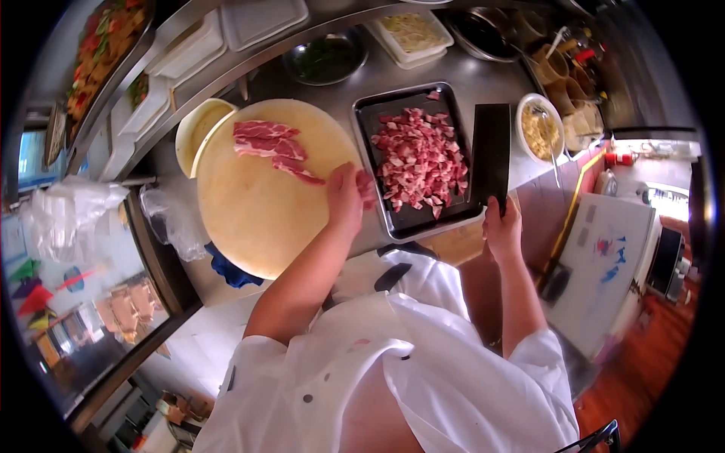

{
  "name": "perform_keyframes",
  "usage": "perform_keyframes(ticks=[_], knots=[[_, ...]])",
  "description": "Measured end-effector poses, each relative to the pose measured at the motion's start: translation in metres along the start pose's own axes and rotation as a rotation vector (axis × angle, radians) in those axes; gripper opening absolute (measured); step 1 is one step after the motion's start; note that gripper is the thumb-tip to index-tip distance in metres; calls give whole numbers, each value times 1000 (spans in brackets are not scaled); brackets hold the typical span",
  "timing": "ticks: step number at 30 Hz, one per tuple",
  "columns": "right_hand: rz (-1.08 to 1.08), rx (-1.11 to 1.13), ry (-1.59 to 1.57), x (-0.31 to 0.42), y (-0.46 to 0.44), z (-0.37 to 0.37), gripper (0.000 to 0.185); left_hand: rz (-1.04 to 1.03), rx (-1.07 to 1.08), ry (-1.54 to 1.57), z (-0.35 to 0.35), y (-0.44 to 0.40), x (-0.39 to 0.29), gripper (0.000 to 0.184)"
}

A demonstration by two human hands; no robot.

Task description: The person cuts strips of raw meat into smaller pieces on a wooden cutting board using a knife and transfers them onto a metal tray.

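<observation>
My right hand (503,230) is wrapped round the handle of a wide dark cleaver (492,151), held upright at the right side of the black tray. Diced red meat (419,158) is heaped in that tray (375,209). Over the right edge of the round cutting board (257,204) is my left hand (350,198), its fingers curled round a piece of red meat (368,189). Slices of marbled raw meat (270,141) lie on the upper part of the board, and a thin end of them reaches toward my left hand.
A white bowl of chopped pale food (538,130) with a spoon stands at the right. Behind are a metal bowl of greens (325,59) and a white container (411,36). A pale bowl (198,128) touches the board's left side; a blue cloth (230,270) lies below it.
</observation>
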State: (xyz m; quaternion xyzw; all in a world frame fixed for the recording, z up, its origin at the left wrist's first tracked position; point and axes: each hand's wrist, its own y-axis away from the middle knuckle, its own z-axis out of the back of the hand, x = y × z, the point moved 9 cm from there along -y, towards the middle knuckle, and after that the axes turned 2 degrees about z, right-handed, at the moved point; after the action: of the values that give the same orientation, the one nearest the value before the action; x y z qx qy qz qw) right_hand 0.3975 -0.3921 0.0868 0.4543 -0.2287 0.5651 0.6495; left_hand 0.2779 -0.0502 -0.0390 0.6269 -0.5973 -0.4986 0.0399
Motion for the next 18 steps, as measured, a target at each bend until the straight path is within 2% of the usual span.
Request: perform_keyframes(ticks=[1,3,5,6,9,11,13,14,17,18], knots=[[-34,-19,-55,-4,2,7,26,-25,31,109,-42,8,-9,29],[-64,-54,-68,-8,5,19,25,29,-37,161,-63,-2,-2,36],[-97,-87,-81,-15,10,29,25,-95,-51,-38,-60,-8,-28,42],[-98,-88,-70,-20,11,33,25,-252,15,-229,-52,-7,-51,39],[-77,-70,18,-30,18,37,25,-437,-137,-874,15,-7,-105,30],[-15,-36,146,-19,22,31,26,-641,-167,-1295,43,2,-132,39],[64,17,212,-18,24,16,27,-1007,-124,-1831,50,24,-139,46],[112,46,245,-14,22,6,28,-977,-61,-1936,64,23,-132,52],[33,202,190,-11,18,-33,29,-1023,-78,-1992,69,34,-131,52],[61,213,258,12,22,-44,28,-1084,-95,-1970,64,37,-134,45]])
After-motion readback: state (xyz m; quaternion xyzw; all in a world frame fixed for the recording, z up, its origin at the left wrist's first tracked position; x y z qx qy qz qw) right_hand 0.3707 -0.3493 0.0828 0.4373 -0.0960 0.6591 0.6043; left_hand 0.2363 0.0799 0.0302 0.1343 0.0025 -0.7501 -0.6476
